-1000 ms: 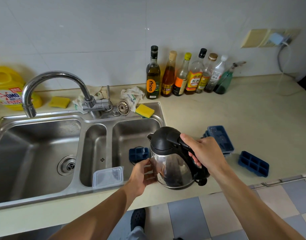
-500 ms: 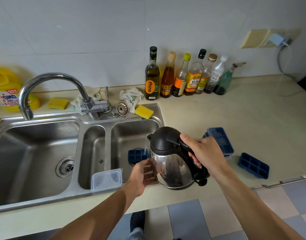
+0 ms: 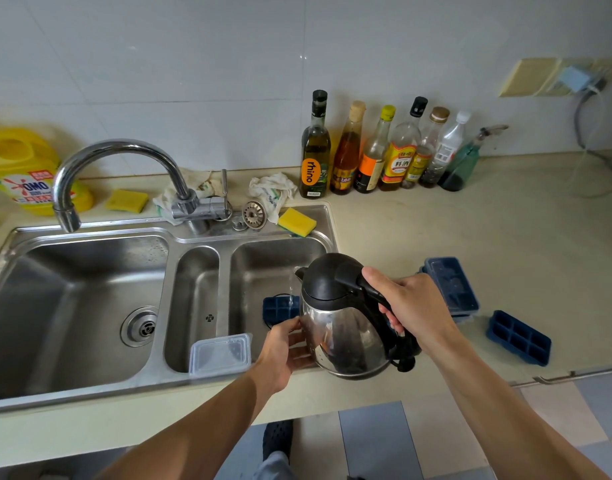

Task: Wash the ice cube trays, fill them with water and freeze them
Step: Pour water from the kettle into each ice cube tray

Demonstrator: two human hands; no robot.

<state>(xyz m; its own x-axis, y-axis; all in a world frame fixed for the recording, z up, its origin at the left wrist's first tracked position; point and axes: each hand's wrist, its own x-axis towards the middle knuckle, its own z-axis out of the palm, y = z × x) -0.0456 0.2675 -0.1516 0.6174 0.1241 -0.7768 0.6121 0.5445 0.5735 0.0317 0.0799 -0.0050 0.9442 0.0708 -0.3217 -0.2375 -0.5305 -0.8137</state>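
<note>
Kettle spout tilts left over tray.

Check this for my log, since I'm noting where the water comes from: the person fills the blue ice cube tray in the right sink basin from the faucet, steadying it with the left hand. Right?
Not quite. The head view shows the water coming from the kettle, tilted by the right hand, not from the faucet. The blue ice cube tray does sit in the right sink basin; the left hand is at the kettle's side.

Counts: 7 bottles at worktop's back edge, 3 blue ice trays (1 in sink, 2 on worktop), 2 yellow sponges, 1 kettle, 1 clear lid, 1 detergent jug.
</note>
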